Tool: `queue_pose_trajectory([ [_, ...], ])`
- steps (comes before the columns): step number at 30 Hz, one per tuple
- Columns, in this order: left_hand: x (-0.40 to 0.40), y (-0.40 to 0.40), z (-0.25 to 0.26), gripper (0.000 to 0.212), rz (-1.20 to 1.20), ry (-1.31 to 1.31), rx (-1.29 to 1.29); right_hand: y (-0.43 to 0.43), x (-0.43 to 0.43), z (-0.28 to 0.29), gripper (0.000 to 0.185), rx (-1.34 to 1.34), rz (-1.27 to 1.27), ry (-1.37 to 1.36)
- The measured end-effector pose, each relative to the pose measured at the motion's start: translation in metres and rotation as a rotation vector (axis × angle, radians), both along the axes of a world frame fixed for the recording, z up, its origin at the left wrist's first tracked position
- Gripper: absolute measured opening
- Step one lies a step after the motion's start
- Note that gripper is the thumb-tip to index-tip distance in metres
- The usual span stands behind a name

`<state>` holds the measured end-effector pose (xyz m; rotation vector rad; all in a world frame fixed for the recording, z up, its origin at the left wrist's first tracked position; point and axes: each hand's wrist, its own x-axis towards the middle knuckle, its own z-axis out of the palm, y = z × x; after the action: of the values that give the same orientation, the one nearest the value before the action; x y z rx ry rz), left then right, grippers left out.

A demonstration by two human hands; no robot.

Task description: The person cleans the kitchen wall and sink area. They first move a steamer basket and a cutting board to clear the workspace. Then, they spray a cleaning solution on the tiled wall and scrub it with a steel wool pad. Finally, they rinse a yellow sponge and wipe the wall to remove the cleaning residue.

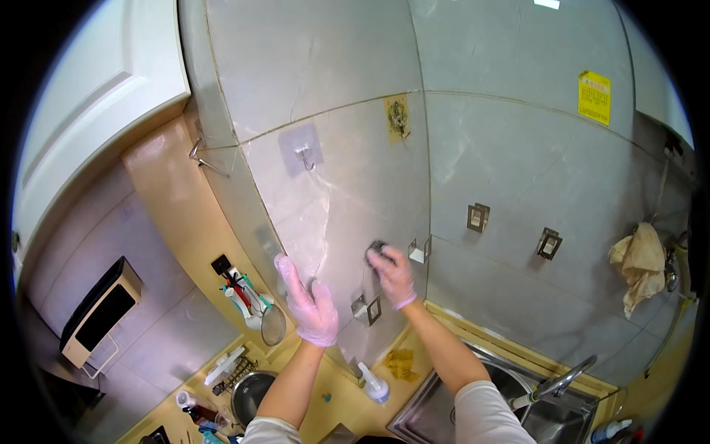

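A thin pink glove covers my left hand, which is raised at the wall's outer corner. Its thumb stands apart from the extended fingers, and nothing is in it; I cannot tell whether it touches the tile. My right hand, gloved the same way, grips a dark scouring pad against the grey tiled wall. Below and left of that hand, a metal bracket is fixed to the tile. Another bracket sits just to its right, near the inner corner. Higher up is a hook on a clear adhesive patch.
A spray bottle and a yellow cloth are on the counter. The steel sink with its faucet lies under my right arm. Utensils in a holder and a steel bowl are left. A cloth hangs far right.
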<state>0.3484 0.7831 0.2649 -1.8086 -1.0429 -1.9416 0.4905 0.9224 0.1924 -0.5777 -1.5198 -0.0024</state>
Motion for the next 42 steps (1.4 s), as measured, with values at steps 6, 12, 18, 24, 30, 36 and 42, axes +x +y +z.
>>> queue_pose_trajectory([
  [6,-0.003,0.003,-0.008,0.062,-0.059,-0.034,-0.005,0.014,0.009,-0.017,0.032,0.013,-0.068,-0.077],
  [12,-0.006,0.003,-0.012,0.057,-0.061,-0.012,0.012,-0.041,-0.012,0.130,0.033,0.387,0.155,-0.361],
  [18,-0.003,0.003,-0.014,0.060,-0.226,-0.090,0.069,-0.017,-0.009,0.138,0.033,0.158,0.140,-0.159],
  [24,-0.001,0.006,-0.005,0.058,-0.371,-0.111,0.124,-0.004,0.014,0.056,0.032,-0.217,0.122,-0.002],
  [30,-0.009,-0.005,-0.001,0.057,-0.500,-0.295,0.121,-0.119,-0.045,0.082,0.042,-0.161,0.006,-0.163],
  [36,-0.006,-0.010,-0.002,0.059,-0.560,-0.366,0.116,-0.148,-0.081,-0.020,0.052,-0.150,-0.002,-0.045],
  [42,-0.006,-0.014,-0.007,0.061,-0.539,-0.319,-0.007,-0.129,-0.065,0.082,0.047,-0.048,-0.015,-0.129],
])
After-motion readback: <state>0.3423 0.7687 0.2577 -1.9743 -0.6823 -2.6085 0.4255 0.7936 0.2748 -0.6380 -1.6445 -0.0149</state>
